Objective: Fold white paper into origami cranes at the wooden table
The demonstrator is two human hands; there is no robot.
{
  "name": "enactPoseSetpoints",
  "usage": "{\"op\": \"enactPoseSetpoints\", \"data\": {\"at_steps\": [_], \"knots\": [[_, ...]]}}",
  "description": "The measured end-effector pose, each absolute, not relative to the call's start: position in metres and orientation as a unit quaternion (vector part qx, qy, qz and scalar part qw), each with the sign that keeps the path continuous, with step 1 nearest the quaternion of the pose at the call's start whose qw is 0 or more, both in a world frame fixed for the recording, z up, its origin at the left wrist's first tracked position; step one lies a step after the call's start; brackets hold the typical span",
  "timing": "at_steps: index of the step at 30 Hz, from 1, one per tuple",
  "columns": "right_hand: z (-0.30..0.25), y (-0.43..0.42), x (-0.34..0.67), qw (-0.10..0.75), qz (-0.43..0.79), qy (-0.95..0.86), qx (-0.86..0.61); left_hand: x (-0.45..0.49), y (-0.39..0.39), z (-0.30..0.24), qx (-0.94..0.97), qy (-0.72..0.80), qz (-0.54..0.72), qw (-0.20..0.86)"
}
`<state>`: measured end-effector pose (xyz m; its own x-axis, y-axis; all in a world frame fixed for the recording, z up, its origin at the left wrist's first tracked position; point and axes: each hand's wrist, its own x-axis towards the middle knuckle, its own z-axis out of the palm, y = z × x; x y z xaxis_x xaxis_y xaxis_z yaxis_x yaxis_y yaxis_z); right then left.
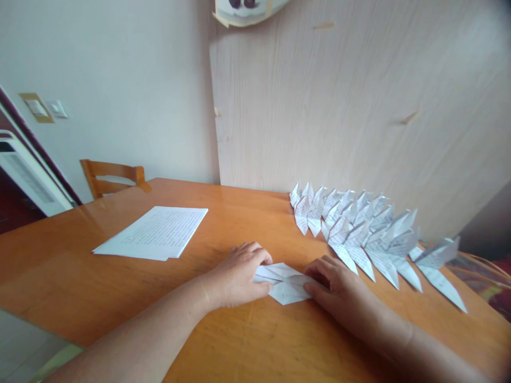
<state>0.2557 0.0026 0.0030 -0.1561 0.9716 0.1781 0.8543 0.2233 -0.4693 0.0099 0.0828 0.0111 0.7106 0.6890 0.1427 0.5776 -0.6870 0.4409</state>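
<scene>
A partly folded piece of white printed paper (284, 283) lies flat on the orange wooden table (255, 340), near its front middle. My left hand (238, 274) presses on the paper's left end, fingers curled and thumb pinching its edge. At the paper's right end my right hand (336, 283) holds the fold down, fingers bent and pressed together. Both forearms reach in from the bottom of the view.
A row of several finished folded paper cranes (361, 234) stands along the back right of the table against a pale wood panel (351, 101). A stack of printed sheets (157, 231) lies at the left. A wooden chair (112, 176) stands behind the table's far left.
</scene>
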Motion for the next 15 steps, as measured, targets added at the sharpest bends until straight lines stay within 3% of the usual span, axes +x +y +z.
{"op": "enactPoseSetpoints", "data": {"at_steps": [15], "knots": [[0.0011,-0.0004,0.2517,0.312,0.252,-0.681,-0.612,0.0115,0.0807,0.0191,0.894,0.320,0.169,0.265]]}}
